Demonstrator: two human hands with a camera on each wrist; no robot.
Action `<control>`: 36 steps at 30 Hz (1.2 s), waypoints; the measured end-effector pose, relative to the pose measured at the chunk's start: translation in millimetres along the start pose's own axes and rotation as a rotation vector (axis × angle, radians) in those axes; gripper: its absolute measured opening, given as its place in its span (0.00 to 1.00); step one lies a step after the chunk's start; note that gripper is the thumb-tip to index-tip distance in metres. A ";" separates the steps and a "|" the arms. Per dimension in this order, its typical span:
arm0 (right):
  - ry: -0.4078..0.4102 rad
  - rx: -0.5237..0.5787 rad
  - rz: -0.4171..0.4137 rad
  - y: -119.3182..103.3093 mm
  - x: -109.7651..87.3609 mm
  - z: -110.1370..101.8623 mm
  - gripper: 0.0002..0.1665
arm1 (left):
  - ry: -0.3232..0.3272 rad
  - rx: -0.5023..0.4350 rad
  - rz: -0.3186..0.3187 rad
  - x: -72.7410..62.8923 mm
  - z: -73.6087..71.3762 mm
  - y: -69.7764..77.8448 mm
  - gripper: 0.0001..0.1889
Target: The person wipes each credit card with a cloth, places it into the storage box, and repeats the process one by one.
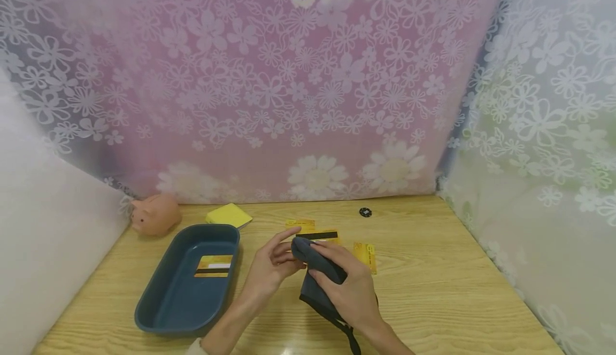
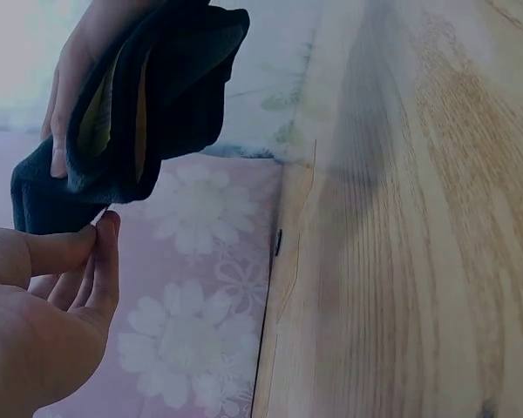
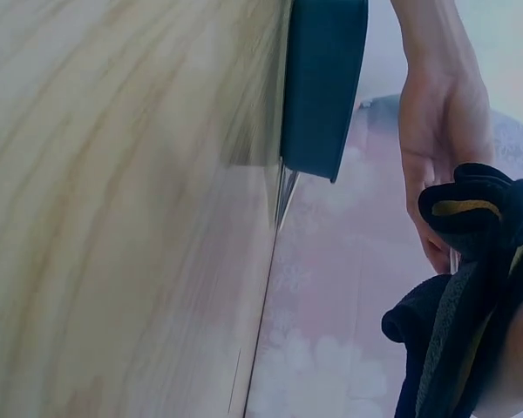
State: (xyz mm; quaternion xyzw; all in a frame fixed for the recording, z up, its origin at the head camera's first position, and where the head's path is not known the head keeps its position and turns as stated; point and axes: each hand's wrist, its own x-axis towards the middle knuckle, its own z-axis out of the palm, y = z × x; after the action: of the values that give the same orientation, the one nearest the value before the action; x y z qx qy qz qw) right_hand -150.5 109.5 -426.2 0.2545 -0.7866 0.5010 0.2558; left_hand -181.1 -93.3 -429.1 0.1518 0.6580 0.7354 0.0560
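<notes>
My right hand (image 1: 356, 291) grips a dark grey cloth pouch (image 1: 318, 286) with black trim and a hanging black cord. The cloth is bunched and folded over at the top, and yellowish edges show between its folds in the left wrist view. At the pouch's left side, the thumb and fingertips of my left hand (image 1: 267, 267) come together right at the cloth. A thin, light edge (image 3: 454, 260) shows between that hand and the pouch in the right wrist view; I cannot tell what it belongs to.
Yellow cards (image 1: 364, 257) lie behind the hands, one with a black stripe (image 1: 317, 236). To the left, a blue basin (image 1: 187, 331) holds another yellow card (image 1: 214, 266). Farther back are a piggy bank (image 1: 156, 216), a yellow pad (image 1: 228, 215) and a black chip (image 1: 366, 212). Floral curtains hang behind.
</notes>
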 end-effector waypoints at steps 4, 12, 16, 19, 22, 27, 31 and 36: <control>-0.007 -0.040 -0.006 -2.0 0.0 4.3 0.32 | -0.005 0.004 0.011 -1.0 1.3 0.2 0.35; 0.012 -0.100 0.028 4.6 -1.7 -1.4 0.33 | 0.022 0.019 0.019 -3.7 2.7 2.5 0.33; 0.031 -0.136 0.040 9.9 -2.2 -9.2 0.33 | 0.041 0.045 0.022 -4.7 2.8 3.6 0.33; 0.042 -0.142 0.049 12.3 -1.3 -15.3 0.33 | 0.054 0.074 0.028 -4.8 2.1 3.7 0.33; 0.048 -0.134 0.060 14.7 0.2 -20.6 0.33 | 0.056 0.094 0.041 -4.3 0.9 3.3 0.33; 0.069 -0.122 0.065 19.1 0.1 -28.3 0.34 | 0.060 0.104 0.049 -5.1 -0.3 3.8 0.33; 0.088 -0.134 0.081 22.5 -0.7 -34.9 0.32 | 0.068 0.110 0.052 -6.6 -1.8 5.0 0.32; 0.098 -0.158 0.130 28.1 -2.7 -43.9 0.31 | 0.055 0.128 0.061 -7.2 -4.8 3.9 0.33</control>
State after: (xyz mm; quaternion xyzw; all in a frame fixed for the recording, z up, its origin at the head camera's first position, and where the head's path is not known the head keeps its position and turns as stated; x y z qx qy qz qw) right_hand -160.6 160.6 -430.3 0.1574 -0.8251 0.4646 0.2803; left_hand -175.3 -100.3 -426.8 0.1548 0.6999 0.6973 0.0058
